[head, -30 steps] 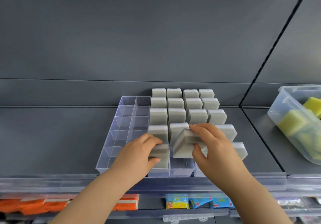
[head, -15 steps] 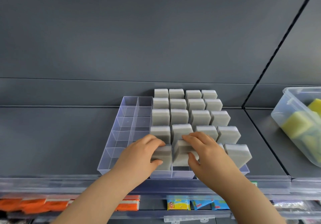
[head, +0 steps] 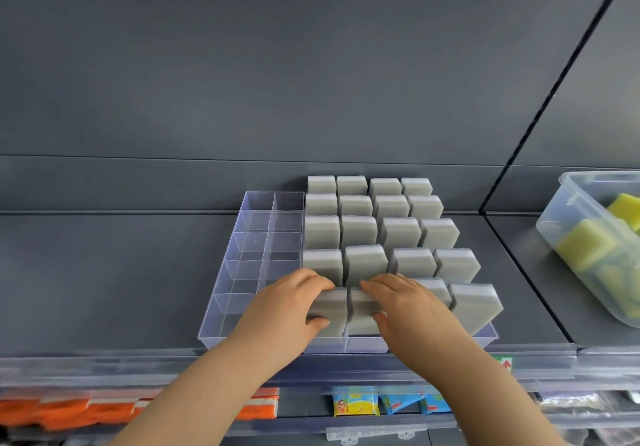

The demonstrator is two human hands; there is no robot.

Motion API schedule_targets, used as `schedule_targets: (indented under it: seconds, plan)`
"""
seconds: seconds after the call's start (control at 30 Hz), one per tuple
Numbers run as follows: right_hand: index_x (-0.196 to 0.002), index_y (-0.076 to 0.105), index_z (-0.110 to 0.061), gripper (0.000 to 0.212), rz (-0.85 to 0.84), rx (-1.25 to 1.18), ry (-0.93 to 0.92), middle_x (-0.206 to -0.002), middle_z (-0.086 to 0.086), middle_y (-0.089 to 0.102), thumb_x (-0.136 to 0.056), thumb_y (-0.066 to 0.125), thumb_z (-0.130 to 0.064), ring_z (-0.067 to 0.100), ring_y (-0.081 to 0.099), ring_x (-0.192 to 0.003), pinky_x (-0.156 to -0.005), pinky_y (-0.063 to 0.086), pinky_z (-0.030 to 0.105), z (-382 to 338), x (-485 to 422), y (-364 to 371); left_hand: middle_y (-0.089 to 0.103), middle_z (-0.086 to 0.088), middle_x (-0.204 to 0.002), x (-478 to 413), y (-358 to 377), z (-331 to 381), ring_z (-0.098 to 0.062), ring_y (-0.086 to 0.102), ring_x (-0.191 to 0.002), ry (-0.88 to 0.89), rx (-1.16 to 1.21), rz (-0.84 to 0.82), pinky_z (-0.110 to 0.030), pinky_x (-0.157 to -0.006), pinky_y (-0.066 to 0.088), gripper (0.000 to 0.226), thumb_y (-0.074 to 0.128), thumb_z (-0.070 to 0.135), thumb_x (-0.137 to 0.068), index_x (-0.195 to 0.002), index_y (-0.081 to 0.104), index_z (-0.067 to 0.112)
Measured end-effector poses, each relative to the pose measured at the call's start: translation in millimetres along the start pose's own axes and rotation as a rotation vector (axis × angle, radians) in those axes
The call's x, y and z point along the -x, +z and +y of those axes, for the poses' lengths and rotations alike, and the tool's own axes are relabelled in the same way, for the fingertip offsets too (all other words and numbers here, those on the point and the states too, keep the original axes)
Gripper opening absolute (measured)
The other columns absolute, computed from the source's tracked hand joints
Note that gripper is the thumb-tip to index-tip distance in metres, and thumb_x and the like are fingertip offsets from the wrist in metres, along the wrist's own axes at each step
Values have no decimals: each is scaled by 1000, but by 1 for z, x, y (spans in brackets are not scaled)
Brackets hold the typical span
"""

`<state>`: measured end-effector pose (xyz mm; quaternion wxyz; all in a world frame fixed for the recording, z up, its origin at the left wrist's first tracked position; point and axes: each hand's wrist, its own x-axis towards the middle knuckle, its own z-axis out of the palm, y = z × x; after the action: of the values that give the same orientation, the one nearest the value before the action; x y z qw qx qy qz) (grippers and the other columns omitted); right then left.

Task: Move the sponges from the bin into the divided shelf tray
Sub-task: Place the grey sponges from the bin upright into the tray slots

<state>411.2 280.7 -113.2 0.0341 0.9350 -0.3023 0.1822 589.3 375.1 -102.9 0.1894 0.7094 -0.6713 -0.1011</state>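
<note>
While left hand [head: 287, 310] and right hand [head: 408, 307] each grip an upright grey sponge [head: 330, 310], side by side in the tray [head: 221, 307] front row, the bin [head: 575, 200] lies well right, nearer the right hand.

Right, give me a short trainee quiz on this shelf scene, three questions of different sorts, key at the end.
1. True or false: every compartment of the divided tray is filled.
2. What colour are the sponges in the bin? A orange, B yellow, C grey.
3. Fill the gap: the left hand grips one grey sponge and the right hand grips its neighbour, both in the tray's ____ row (front or back).

Key: 1 false, the two left columns hold nothing; 2 B; 3 front.
</note>
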Motion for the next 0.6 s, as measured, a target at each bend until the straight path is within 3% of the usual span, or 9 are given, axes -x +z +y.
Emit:
schedule_targets:
  seconds: [0.23, 0.43, 0.6]
  plan:
    - [-90, 74, -19, 72, 5, 67, 13, -80, -8, 71, -20, 93, -20, 13, 68, -70, -60, 54, 22, -2, 0, 5, 39, 20, -129, 2, -2, -3, -4, 45, -112, 20, -5, 3, -19, -89, 39, 45, 57, 38, -90, -132, 40, 37]
    - [-102, 71, -17, 78, 10, 131, 64, -96, -7, 71, -29, 93, -34, 14, 69, -90, -74, 53, 23, -13, 8, -2, 37, 16, -136, 3, -7, -3, -9, 43, -119, 90, -61, 13, -24, -95, 37, 56, 53, 43, -91, -142, 31, 36]
    - [-112, 66, -17, 77, -6, 127, 124, -108, -3, 68, -42, 90, -35, 15, 66, -98, -82, 51, 26, -21, 16, -3, 63, 9, -104, 0, -5, -5, -11, 63, -89, 275, -185, 173, -25, -66, 52, 45, 72, 40, -76, -118, 62, 25]
